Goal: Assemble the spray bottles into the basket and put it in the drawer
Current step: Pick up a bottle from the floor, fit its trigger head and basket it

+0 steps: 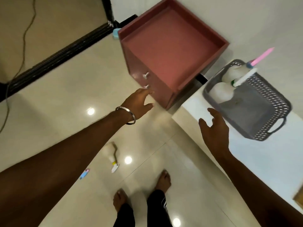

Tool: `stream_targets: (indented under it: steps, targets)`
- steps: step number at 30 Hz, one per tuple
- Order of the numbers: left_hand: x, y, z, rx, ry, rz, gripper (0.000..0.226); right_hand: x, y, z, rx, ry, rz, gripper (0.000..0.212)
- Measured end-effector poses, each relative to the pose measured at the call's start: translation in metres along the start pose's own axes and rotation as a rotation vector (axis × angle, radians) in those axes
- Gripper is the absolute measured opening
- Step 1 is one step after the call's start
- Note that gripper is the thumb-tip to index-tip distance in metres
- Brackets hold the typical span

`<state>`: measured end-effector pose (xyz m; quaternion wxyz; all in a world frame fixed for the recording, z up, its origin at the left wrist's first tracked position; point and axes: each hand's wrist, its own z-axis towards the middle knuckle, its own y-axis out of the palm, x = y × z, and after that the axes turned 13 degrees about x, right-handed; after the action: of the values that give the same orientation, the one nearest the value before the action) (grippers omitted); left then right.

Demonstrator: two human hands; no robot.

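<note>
A grey mesh basket [268,102] stands on the white counter [255,161] at the right. Two white spray bottles [219,92] lie in its far end, their pink and white triggers sticking out over the rim. The reddish drawer cabinet [170,51] stands to the left of the counter, with two metal knobs [146,75] on its front. My left hand [139,102], fingers spread, reaches up to the lower knob and holds nothing. Fingers spread, my right hand [214,130] hovers just short of the basket's near left side. A third white spray bottle [110,155] lies on the floor.
A small blue and pink piece [84,174] lies on the glossy tiled floor [65,112] left of my bare feet [164,179]. A black threshold strip [62,54] and a cable [24,46] run along the far left. A light blue object [116,33] sits behind the cabinet.
</note>
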<state>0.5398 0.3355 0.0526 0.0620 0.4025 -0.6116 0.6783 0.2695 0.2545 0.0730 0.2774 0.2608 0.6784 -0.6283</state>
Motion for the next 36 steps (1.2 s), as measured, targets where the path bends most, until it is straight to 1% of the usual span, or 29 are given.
stream_targets:
  steps: [4, 8, 14, 18, 20, 24, 26, 31, 36]
  targets:
    - [-0.075, -0.037, -0.066, 0.034, -0.109, 0.021, 0.05, -0.028, 0.057, -0.071, -0.196, -0.144, -0.055, 0.052]
    - [-0.141, -0.064, -0.125, 0.05, -0.201, 0.012, 0.052, -0.048, 0.111, -0.131, -0.346, -0.235, -0.041, 0.052]
    - [-0.239, -0.064, -0.205, 0.09, -0.349, 0.008, 0.053, -0.053, 0.202, -0.209, -0.526, -0.365, -0.057, 0.054]
    - [-0.295, -0.035, -0.241, 0.087, -0.423, 0.017, 0.057, -0.037, 0.264, -0.24, -0.656, -0.463, -0.108, 0.055]
    - [-0.322, -0.01, -0.253, 0.08, -0.428, 0.043, 0.06, -0.022, 0.298, -0.25, -0.726, -0.521, -0.132, 0.056]
    - [-0.372, 0.048, -0.263, 0.013, -0.4, 0.139, 0.067, 0.02, 0.364, -0.259, -0.821, -0.605, -0.157, 0.057]
    - [-0.396, 0.078, -0.264, -0.024, -0.373, 0.195, 0.072, 0.044, 0.394, -0.261, -0.843, -0.596, -0.172, 0.058]
    - [-0.446, 0.151, -0.256, -0.123, -0.309, 0.269, 0.086, 0.111, 0.461, -0.265, -0.873, -0.493, -0.207, 0.067]
    - [-0.479, 0.195, -0.243, -0.196, -0.361, 0.186, 0.1, 0.152, 0.511, -0.265, -0.885, -0.419, -0.219, 0.081]
